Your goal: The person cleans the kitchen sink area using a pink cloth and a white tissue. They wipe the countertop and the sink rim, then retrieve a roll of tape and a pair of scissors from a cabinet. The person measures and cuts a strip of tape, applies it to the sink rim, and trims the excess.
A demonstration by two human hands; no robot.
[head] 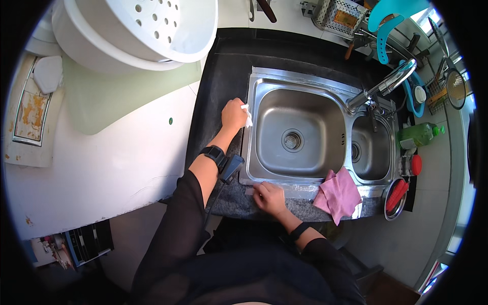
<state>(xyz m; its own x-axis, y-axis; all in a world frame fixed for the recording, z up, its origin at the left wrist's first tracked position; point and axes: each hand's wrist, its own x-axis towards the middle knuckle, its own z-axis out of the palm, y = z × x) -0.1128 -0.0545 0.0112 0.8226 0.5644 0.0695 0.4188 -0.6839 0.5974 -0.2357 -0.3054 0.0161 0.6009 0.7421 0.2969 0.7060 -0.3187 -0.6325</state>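
Observation:
My left hand [233, 116] pinches a small white piece of tissue or cloth [248, 116] against the left rim of the stainless-steel double sink [301, 182]. Near the sink's front left corner, my right hand [271, 198] rests with its fingers loosely curled in, and nothing shows in them. Both sink bowls lie to the right of my left hand, the larger one [301, 114] nearer. A pink cloth [337, 194] drapes over the front rim and counter edge, to the right of my right hand.
A chrome faucet [385, 84] arches at the back right. Beyond the small bowl stand a green bottle [417, 135], a red-lidded jar [413, 165] and a metal bowl [389, 213] with a red item. White perforated basins [133, 34] overhang the white surface [126, 164] at left.

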